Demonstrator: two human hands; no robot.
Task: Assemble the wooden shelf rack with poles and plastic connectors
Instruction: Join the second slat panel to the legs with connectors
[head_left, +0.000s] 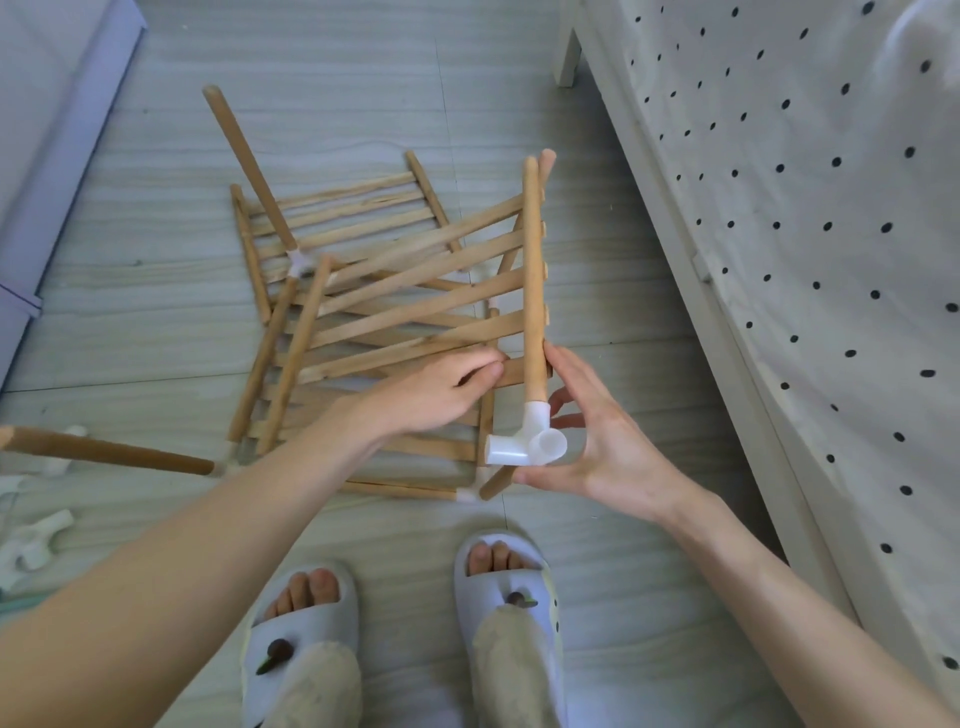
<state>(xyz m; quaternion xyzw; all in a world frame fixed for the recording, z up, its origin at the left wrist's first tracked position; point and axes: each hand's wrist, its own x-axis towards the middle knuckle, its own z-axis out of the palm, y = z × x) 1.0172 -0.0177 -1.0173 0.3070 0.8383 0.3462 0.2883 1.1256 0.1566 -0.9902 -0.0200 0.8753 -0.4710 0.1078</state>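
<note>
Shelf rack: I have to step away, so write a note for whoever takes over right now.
Left hand: pinches a slat of the raised slatted panel.
Right hand: fingers open, cradling the white connector on that panel's side pole.
Done: this connector is on; a second panel lies beneath with poles attached.
Left: spare connectors and a loose pole lie on the floor, left.

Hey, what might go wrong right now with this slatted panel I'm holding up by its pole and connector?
The white connector on the pole is only loosely cradled by the right hand, so it might slip off. The left hand holds just one slat of the tilted slatted panel, which could swing onto the partly joined frame below and loosen it.
</note>
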